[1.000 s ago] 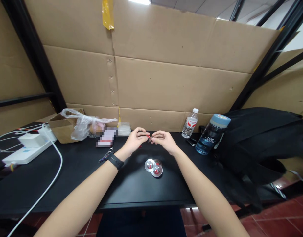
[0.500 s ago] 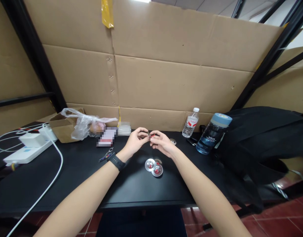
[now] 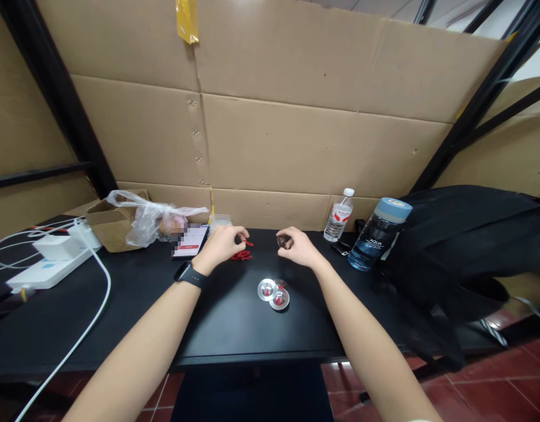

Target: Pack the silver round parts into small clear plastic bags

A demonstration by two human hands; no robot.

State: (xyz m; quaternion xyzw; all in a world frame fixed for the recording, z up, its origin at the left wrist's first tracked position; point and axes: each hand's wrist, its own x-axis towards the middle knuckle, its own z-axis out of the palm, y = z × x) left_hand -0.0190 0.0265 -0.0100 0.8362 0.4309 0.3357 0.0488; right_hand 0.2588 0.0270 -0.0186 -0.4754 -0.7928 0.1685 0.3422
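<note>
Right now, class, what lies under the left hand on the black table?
A small red tangle peeks out at the fingertips of the left hand, lying on the table. Whatever else is beneath the palm is covered by the hand.

Makeshift workstation: black desk walled by cardboard panels, black steel racking.

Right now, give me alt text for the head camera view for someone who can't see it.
Over a black table, the left hand pinches a red cord and the right hand holds a small dark piece. Two silver discs lie nearer the person, two bottles at the right.
</note>
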